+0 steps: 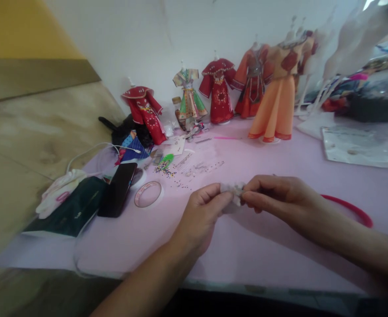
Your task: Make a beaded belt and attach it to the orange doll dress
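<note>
Over the front of the pink table, my two hands meet at a small piece of whitish, gauzy fabric. My left hand is closed, pinching the fabric's left side between thumb and fingers. From the other side, my right hand is closed with thumb and fingertips pressed together at the fabric's right edge. Whether those fingertips also hold something small, such as a needle, is too blurred to tell. A red curved band lies partly behind my right forearm.
Miniature dresses on stands line the back, among them an orange one and a red one. Loose beads, a tape roll, a dark phone and a green box lie left. A plastic packet lies right.
</note>
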A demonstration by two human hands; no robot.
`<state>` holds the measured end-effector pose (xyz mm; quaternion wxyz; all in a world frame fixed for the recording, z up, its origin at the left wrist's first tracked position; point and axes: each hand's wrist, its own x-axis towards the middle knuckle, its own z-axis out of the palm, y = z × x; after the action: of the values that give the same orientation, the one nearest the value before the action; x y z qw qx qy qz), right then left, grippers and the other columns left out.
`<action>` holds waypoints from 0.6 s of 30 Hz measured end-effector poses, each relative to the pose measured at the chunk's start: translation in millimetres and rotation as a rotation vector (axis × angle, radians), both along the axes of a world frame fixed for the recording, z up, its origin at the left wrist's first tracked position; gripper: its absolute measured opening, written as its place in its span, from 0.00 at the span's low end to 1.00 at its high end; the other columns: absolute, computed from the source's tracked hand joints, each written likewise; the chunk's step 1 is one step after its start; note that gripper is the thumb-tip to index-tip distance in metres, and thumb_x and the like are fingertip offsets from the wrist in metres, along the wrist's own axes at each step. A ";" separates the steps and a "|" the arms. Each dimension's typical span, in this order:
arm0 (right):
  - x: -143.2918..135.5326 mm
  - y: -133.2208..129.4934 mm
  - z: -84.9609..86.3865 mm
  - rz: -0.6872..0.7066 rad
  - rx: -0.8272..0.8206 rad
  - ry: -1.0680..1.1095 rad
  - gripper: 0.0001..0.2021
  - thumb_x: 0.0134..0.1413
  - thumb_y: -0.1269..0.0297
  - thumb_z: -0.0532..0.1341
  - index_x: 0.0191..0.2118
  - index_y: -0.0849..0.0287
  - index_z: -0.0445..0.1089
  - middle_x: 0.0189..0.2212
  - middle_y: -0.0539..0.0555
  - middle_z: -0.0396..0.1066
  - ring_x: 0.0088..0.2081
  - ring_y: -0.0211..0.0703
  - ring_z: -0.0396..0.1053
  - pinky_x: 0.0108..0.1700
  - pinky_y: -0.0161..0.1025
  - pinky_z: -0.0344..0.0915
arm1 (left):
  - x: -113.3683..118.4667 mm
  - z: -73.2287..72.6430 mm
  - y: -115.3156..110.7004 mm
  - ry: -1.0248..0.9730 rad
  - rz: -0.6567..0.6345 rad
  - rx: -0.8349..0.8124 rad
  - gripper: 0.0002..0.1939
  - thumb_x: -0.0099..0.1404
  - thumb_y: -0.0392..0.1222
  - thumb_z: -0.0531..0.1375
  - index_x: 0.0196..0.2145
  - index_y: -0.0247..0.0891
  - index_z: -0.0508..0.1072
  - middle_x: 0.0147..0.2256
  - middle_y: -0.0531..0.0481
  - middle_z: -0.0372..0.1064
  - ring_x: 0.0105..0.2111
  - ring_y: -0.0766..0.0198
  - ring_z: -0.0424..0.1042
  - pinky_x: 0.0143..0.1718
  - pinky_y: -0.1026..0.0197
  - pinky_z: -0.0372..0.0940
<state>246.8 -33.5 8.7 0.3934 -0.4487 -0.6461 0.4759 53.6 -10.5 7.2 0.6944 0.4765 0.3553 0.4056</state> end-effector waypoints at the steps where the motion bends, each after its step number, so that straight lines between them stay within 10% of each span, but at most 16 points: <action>1: -0.2 -0.2 -0.2 -0.001 0.005 0.006 0.13 0.66 0.53 0.65 0.33 0.54 0.73 0.28 0.47 0.69 0.32 0.38 0.63 0.34 0.35 0.58 | -0.2 0.3 -0.2 0.002 -0.002 -0.001 0.07 0.63 0.40 0.65 0.32 0.35 0.81 0.31 0.49 0.77 0.35 0.63 0.73 0.44 0.60 0.64; 18: -1.5 -0.3 3.0 -0.024 0.009 -0.035 0.14 0.63 0.49 0.66 0.32 0.54 0.75 0.27 0.48 0.69 0.32 0.39 0.64 0.34 0.35 0.59 | -2.6 -0.6 -0.4 0.030 -0.010 0.051 0.08 0.64 0.41 0.65 0.30 0.36 0.82 0.30 0.50 0.76 0.34 0.65 0.72 0.43 0.61 0.63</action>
<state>245.3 -33.8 11.7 0.3899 -0.4629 -0.6495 0.4603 51.0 -10.8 6.6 0.6787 0.5019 0.3529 0.4036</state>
